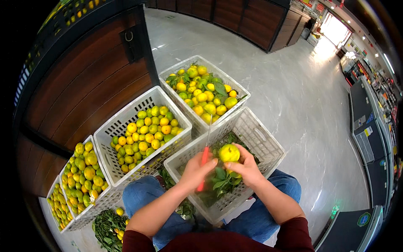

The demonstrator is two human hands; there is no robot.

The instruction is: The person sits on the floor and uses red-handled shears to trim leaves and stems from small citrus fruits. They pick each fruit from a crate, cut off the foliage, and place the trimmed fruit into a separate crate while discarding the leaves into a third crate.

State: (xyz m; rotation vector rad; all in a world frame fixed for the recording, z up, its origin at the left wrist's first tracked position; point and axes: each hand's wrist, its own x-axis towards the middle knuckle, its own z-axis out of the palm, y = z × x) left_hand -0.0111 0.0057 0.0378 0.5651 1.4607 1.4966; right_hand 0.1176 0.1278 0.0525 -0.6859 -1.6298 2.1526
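Plainly, the left grip (197, 170) is wrapped around a red-handled tool (204, 157), its thin metal shaft pointing away from the body; should those fingers loosen, it could drop into the near crate (265, 147) below. Just to its right, a yellow-green citrus fruit (229, 153) sits over that crate, clamped between fingers and thumb of the right grip (248, 168). With both hands so near, a careless twist of the left wrist might swing the tool into the peel or the right fingers, and a slack hold might let the round fruit roll away.

As for containers, the far-left crate (72, 226) and the second crate (96, 206) beside it are well filled with yellow-and-green fruit. Next to them, on the floor (285, 96), lies a leaf pile (107, 229) with a few fruits mixed in. Further right, the third crate (105, 147) holds loose fruit; the back crate (228, 80) carries fruit among leaves. The near crate contains leafy sprigs (220, 191); whether the uppermost hang from the held fruit, I cannot tell.
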